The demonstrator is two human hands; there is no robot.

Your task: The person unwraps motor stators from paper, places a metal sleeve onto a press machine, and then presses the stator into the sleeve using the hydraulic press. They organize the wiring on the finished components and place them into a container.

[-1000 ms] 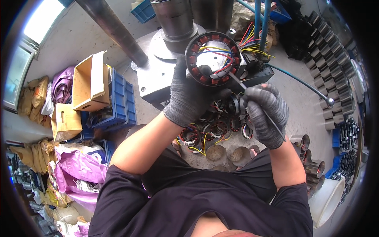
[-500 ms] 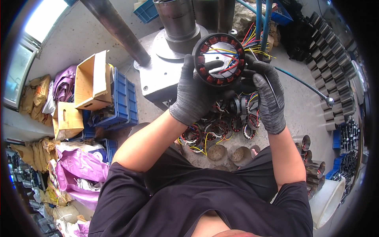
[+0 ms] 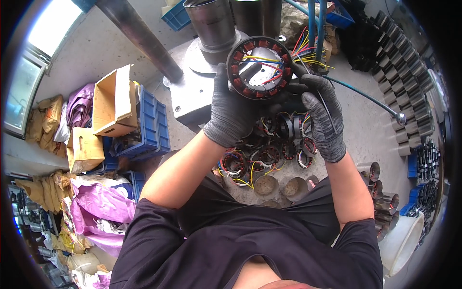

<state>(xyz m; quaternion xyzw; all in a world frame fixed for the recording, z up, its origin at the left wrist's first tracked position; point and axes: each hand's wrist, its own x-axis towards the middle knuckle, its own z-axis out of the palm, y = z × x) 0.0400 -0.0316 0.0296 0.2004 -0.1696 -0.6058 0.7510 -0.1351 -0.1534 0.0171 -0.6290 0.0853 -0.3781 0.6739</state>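
Note:
A motor stator [image 3: 263, 90], a dark ring with red copper windings and yellow, blue and red wires across its opening, is held up in front of me. My left hand [image 3: 228, 108], in a grey glove, grips its left and lower side. My gloved right hand [image 3: 328, 118] is by the stator's right edge, closed round a thin metal rod [image 3: 327, 107] that slants across the palm. Some right fingertips are hidden in shadow beside the ring. Behind the stator stands a steel cylinder [image 3: 210, 24] on a pale metal machine base [image 3: 190, 98].
Several wired stators [image 3: 267, 156] lie on the floor below my hands, near open metal sleeves [image 3: 265, 186]. Cardboard boxes [image 3: 113, 103] and blue crates [image 3: 156, 123] are at left. Stacked steel tubes [image 3: 406, 91] line the right; a blue lever [image 3: 368, 98] with a round knob juts there.
Both hands and the stator have shifted slightly left. The ring has turned a little, and the wires across its opening lie differently. The rod remains in my right hand.

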